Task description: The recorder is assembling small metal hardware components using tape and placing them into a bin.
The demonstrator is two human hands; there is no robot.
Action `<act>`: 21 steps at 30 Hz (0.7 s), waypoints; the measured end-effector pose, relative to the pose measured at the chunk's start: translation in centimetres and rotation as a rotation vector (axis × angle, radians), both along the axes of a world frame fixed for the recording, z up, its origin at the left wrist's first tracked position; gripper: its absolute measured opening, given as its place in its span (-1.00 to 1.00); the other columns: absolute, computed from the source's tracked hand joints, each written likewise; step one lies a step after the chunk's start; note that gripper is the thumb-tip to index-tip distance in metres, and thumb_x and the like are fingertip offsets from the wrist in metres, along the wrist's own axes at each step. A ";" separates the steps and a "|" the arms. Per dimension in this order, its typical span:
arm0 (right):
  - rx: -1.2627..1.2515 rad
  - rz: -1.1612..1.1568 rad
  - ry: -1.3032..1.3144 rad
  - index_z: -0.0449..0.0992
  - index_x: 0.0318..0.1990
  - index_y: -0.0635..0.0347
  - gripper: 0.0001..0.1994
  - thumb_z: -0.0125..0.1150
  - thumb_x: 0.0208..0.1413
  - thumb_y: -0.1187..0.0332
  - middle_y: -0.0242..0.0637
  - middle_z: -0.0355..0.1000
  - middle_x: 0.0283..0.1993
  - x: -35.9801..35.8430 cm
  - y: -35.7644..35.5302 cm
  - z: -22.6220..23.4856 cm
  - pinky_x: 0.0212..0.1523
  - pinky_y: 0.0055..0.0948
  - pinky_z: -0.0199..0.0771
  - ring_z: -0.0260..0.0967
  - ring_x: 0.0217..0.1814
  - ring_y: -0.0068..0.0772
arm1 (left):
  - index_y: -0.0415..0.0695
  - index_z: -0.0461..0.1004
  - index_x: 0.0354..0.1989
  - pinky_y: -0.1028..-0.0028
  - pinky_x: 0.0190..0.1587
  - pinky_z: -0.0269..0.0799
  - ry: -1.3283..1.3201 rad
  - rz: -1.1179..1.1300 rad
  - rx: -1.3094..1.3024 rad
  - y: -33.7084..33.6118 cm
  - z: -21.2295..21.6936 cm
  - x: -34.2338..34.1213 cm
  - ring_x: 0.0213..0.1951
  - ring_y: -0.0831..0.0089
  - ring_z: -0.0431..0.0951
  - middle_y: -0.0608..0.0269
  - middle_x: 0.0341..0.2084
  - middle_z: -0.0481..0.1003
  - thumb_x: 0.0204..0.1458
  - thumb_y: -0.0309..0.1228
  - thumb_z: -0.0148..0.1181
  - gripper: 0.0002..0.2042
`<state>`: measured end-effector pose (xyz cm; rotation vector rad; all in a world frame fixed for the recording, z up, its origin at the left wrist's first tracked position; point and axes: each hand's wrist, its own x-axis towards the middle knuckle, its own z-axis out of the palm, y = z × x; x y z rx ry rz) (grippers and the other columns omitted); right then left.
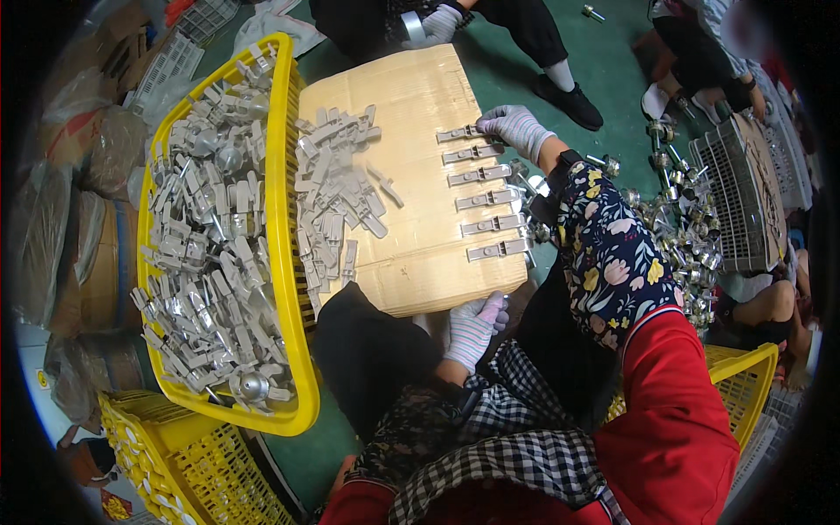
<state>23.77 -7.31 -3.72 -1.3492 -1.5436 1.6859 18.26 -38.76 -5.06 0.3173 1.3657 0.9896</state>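
Note:
A cardboard sheet (420, 96) lies across my lap. A row of several flat grey metal parts (483, 197) is lined up along its right side. My right hand (514, 128), in a white knit glove, rests its fingers on the farthest part of the row (458, 134). My gloved left hand (473, 328) grips the near edge of the cardboard from below. A loose heap of the same grey parts (337, 184) sits on the left half of the sheet.
A yellow basket (282, 201) full of grey metal parts stands to my left. Another yellow crate (744, 372) is at my right, a pile of shiny metal fittings (687, 232) beyond it. A second person's gloved hand (435, 24) and a dark shoe (570, 98) are opposite.

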 end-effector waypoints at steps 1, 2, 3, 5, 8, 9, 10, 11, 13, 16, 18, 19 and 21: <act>-0.001 0.000 0.001 0.47 -0.37 0.37 -0.83 0.25 -0.08 0.44 -0.28 0.38 -0.55 0.0 0.1 -0.1 -0.67 -0.52 0.27 0.28 -0.59 -0.49 | -0.28 0.49 -0.35 0.69 -0.54 0.28 0.012 -0.012 -0.006 0.0 0.0 0.0 -0.60 0.70 0.35 0.39 -0.58 0.43 0.08 -0.35 0.09 -0.79; 0.012 0.007 -0.005 0.48 -0.37 0.40 -0.80 0.25 -0.15 0.43 -0.26 0.39 -0.55 0.0 0.2 -0.2 -0.63 -0.49 0.30 0.30 -0.58 -0.46 | -0.28 0.49 -0.35 0.69 -0.54 0.28 0.013 -0.012 -0.007 0.0 -0.2 0.0 -0.60 0.70 0.35 0.39 -0.58 0.43 0.08 -0.35 0.09 -0.79; 0.026 0.013 -0.010 0.49 -0.37 0.43 -0.76 0.25 -0.22 0.43 -0.24 0.40 -0.55 0.0 0.3 -0.3 -0.58 -0.45 0.32 0.31 -0.57 -0.43 | -0.28 0.49 -0.36 0.69 -0.54 0.28 -0.021 -0.001 0.010 -0.1 -0.5 -0.1 -0.60 0.70 0.36 0.39 -0.58 0.43 0.08 -0.35 0.09 -0.79; 0.080 0.025 -0.049 0.49 -0.37 0.41 -0.76 0.25 -0.22 0.42 -0.24 0.41 -0.55 0.0 0.5 -0.5 -0.55 -0.45 0.35 0.33 -0.55 -0.44 | -0.28 0.49 -0.36 0.69 -0.54 0.29 -0.054 0.009 0.024 -0.2 -0.7 -0.1 -0.60 0.69 0.36 0.39 -0.59 0.44 0.08 -0.35 0.09 -0.79; 0.187 0.063 -0.118 0.50 -0.36 0.38 -0.75 0.25 -0.23 0.40 -0.22 0.44 -0.52 0.1 0.7 -0.5 -0.48 -0.44 0.40 0.38 -0.51 -0.41 | -0.27 0.49 -0.38 0.69 -0.54 0.28 -0.056 0.016 0.006 -0.1 -0.4 0.2 -0.60 0.69 0.36 0.39 -0.59 0.43 0.07 -0.35 0.09 -0.79; 0.241 0.089 -0.149 0.50 -0.35 0.36 -0.75 0.25 -0.24 0.38 -0.20 0.46 -0.49 0.2 0.7 -0.4 -0.43 -0.43 0.42 0.41 -0.48 -0.37 | -0.27 0.48 -0.42 0.69 -0.58 0.27 -0.014 0.031 0.032 0.0 -0.1 0.4 -0.64 0.66 0.36 0.34 -0.65 0.43 0.07 -0.31 0.09 -0.77; 0.240 0.085 -0.152 0.50 -0.35 0.36 -0.75 0.25 -0.24 0.38 -0.20 0.46 -0.49 0.4 0.7 -0.2 -0.43 -0.43 0.42 0.41 -0.48 -0.37 | -0.26 0.46 -0.46 0.69 -0.62 0.25 0.027 0.045 0.058 0.0 0.1 0.6 -0.68 0.63 0.37 0.29 -0.70 0.43 0.06 -0.28 0.09 -0.74; 0.273 0.088 -0.304 0.50 -0.32 0.35 -0.71 0.25 -0.23 0.35 -0.14 0.47 -0.42 -0.1 0.2 1.1 -0.34 -0.41 0.42 0.43 -0.38 -0.29 | -0.26 0.46 -0.46 0.69 -0.62 0.25 0.029 0.048 0.054 -0.1 0.0 0.5 -0.68 0.63 0.37 0.29 -0.70 0.43 0.06 -0.28 0.09 -0.74; 0.305 0.090 -0.456 0.49 -0.28 0.34 -0.68 0.25 -0.22 0.32 -0.08 0.48 -0.35 -0.9 -0.4 1.8 -0.25 -0.38 0.43 0.45 -0.29 -0.21 | -0.26 0.46 -0.46 0.67 -0.62 0.26 0.014 0.052 0.059 -0.3 -0.7 0.3 -0.69 0.61 0.38 0.28 -0.70 0.44 0.06 -0.28 0.10 -0.75; 0.343 0.133 -0.611 0.45 -0.16 0.32 -0.55 0.22 -0.18 0.18 0.03 0.43 -0.13 -0.5 -0.3 2.4 -0.04 -0.34 0.35 0.38 -0.05 -0.09 | -0.25 0.46 -0.47 0.67 -0.62 0.27 0.068 0.006 0.042 -0.1 -0.6 0.5 -0.69 0.59 0.39 0.27 -0.69 0.44 0.05 -0.28 0.10 -0.75; 0.435 0.162 -0.801 0.40 -0.06 0.31 -0.44 0.18 -0.14 0.04 0.07 0.34 0.00 -0.1 -1.2 3.6 0.07 -0.31 0.26 0.29 0.08 -0.05 | -0.25 0.45 -0.48 0.68 -0.63 0.27 0.024 -0.013 0.049 0.0 -0.6 0.0 -0.69 0.60 0.39 0.27 -0.69 0.44 0.06 -0.28 0.10 -0.75; 0.488 0.223 -0.794 0.35 0.00 0.32 -0.35 0.14 -0.12 -0.07 0.07 0.32 0.03 0.8 -1.3 4.4 0.09 -0.29 0.25 0.27 0.10 -0.03 | -0.25 0.45 -0.48 0.69 -0.64 0.26 0.031 -0.004 0.054 0.0 -0.5 0.1 -0.69 0.60 0.39 0.28 -0.69 0.44 0.06 -0.28 0.09 -0.75; 0.467 0.296 -0.650 0.33 0.02 0.33 -0.30 0.15 -0.11 -0.13 0.02 0.35 0.00 2.9 0.3 5.9 0.02 -0.34 0.30 0.33 0.02 -0.11 | -0.25 0.45 -0.47 0.71 -0.67 0.23 0.042 0.016 0.065 0.0 -0.8 0.2 -0.70 0.60 0.38 0.29 -0.69 0.43 0.07 -0.29 0.08 -0.75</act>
